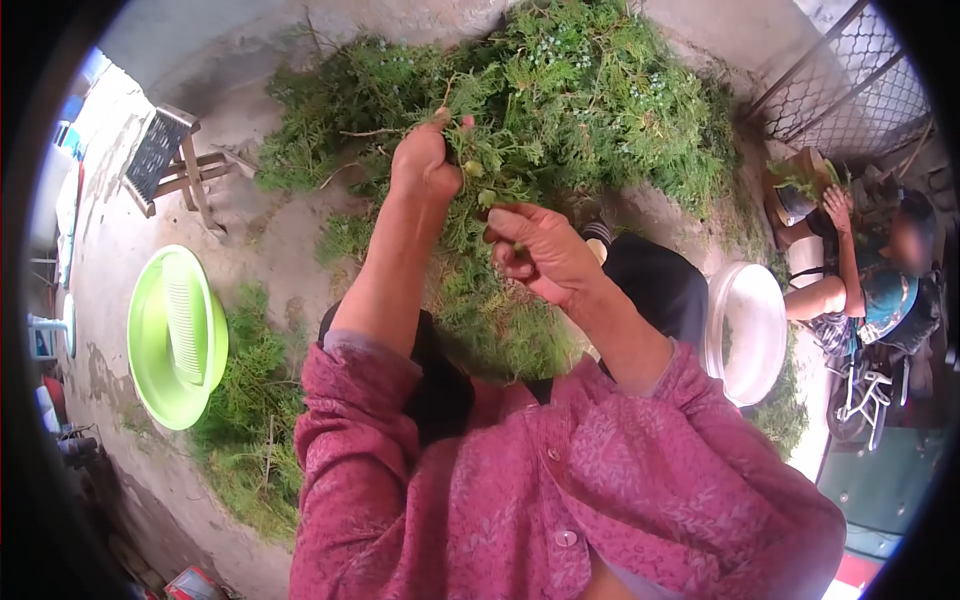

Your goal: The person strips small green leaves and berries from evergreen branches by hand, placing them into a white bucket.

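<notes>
My left hand (428, 160) is closed around an evergreen sprig (485, 155), whose bare twig end sticks up past the fingers. Small round greenish bits show on the sprig just right of that hand. My right hand (545, 250) is lower and to the right, its thumb and fingers pinched together close to the sprig's lower tip. What lies between those fingertips is too small to make out. Behind both hands rises a large heap of evergreen branches (600, 110) dotted with pale bluish cones. More loose greenery (510, 320) lies on the ground between my knees.
A bright green basin (145, 375) with a ribbed inner panel stands at left, beside more cut greenery (245, 400). Beyond it is a small wooden stool (185, 165). A white tub (755, 330) is by my right knee. At far right a seated person (875, 290) handles greenery.
</notes>
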`<state>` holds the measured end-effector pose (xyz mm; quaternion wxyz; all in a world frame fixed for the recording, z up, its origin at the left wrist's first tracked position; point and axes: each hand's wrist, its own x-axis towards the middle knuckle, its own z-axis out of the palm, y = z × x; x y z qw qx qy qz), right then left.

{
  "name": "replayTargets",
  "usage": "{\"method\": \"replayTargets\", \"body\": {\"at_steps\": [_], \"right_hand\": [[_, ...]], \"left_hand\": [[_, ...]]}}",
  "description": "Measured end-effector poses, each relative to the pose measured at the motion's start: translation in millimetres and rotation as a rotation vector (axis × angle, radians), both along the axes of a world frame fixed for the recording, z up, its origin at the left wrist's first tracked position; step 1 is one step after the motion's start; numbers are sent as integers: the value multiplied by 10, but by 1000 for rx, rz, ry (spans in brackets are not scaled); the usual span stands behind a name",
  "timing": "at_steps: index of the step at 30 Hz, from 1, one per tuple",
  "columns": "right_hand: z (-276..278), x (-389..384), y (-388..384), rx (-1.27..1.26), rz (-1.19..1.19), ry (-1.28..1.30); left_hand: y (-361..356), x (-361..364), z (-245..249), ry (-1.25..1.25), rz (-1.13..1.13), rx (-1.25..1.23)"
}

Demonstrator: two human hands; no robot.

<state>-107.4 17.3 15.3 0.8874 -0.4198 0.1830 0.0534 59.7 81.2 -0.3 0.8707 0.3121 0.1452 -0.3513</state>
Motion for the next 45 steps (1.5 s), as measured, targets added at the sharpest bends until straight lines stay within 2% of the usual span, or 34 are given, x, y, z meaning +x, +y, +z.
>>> {"method": "replayTargets", "body": {"at_steps": [3,7,9,19,22,24,25,26,27,28,30,32,34,35,37,38,40,41,42,44,45], "right_hand": [[43,63,-15,75,-122,95],[24,153,21,107,-111,110],[16,195,66,99,-203,83],[11,190,134,-37,-271,49],[10,160,62,-27,-174,82],[36,132,-6,170,-96,158],[36,85,3,169,-97,155],[23,-6,43,212,38,172],[16,-85,72,254,172,191],[56,-137,87,251,172,189],[239,-209,106,300,170,106],[418,-186,-40,223,99,69],[522,-141,-202,-21,-51,-65],[537,-111,-235,-24,-51,-69],[543,-61,-291,-285,-127,-124],[516,-33,-296,-291,-124,-126],[422,44,-253,-438,-119,-136],[394,65,-210,-554,-130,-167],[355,92,-196,-554,-125,-168],[259,135,-181,-971,-138,-262],[215,155,-174,-970,-136,-262]], "left_hand": [[28,-17,5,-68,-40,26],[24,-18,-6,-63,-49,2],[13,-42,1,-66,-46,2],[-5,-87,43,-59,4,44],[16,-86,69,-76,-28,57],[42,0,0,-109,-65,80],[61,120,-122,-51,-87,-48],[53,221,-249,7,-109,-177],[51,100,29,-62,71,-8],[79,108,48,-64,71,-11],[169,152,62,5,-124,-138],[138,48,96,-33,-51,-48],[123,52,72,-83,-236,-87],[71,21,68,-92,-183,-4],[57,42,2,-85,-207,-83],[45,59,-55,-71,-231,-157],[31,6,10,-88,-265,-113],[-3,-59,34,-110,-216,-28],[-7,-102,76,-131,-167,58],[-3,-79,-2,-153,-194,34],[-18,-121,30,-169,-135,70]]}}
